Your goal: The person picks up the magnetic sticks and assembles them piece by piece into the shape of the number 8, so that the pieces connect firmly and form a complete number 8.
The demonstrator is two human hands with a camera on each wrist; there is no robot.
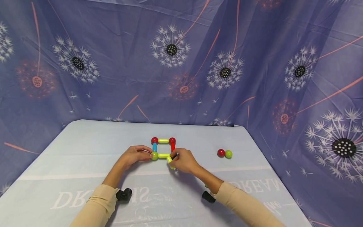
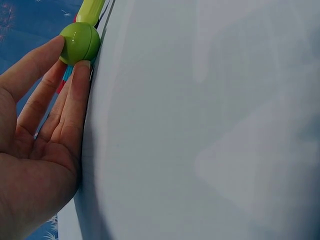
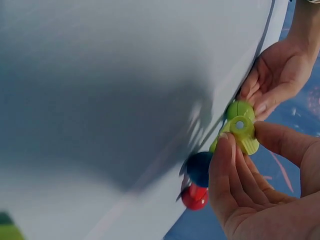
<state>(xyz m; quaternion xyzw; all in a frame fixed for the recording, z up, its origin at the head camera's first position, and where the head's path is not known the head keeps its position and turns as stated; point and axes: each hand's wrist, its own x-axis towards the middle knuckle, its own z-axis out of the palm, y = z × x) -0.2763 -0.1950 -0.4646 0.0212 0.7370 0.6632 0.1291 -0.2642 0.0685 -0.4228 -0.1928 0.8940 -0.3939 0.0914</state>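
Observation:
On the table, a four-sided frame of balls and sticks has two red balls (image 1: pixel 154 140) at its far corners, joined by a yellow-green stick (image 1: pixel 163 141). A blue stick (image 1: pixel 154 147) forms its left side and a red stick (image 1: pixel 173 147) its right. My left hand (image 1: pixel 138 155) holds the green ball (image 2: pixel 80 44) at the near left corner by its fingertips. Between thumb and fingers, my right hand (image 1: pixel 184 160) pinches another yellow-green stick (image 3: pixel 242 134), its metal-tipped end showing. Beside those fingers is a dark blue ball (image 3: pixel 199 169), mostly hidden in the head view.
To the right, a loose red ball (image 1: pixel 221 153) and a green ball (image 1: pixel 228 154) lie side by side on the pale table cover (image 1: pixel 198 132). A green piece (image 3: pixel 7 227) shows at the right wrist view's corner. Behind hangs a purple dandelion-print curtain (image 1: pixel 127 63).

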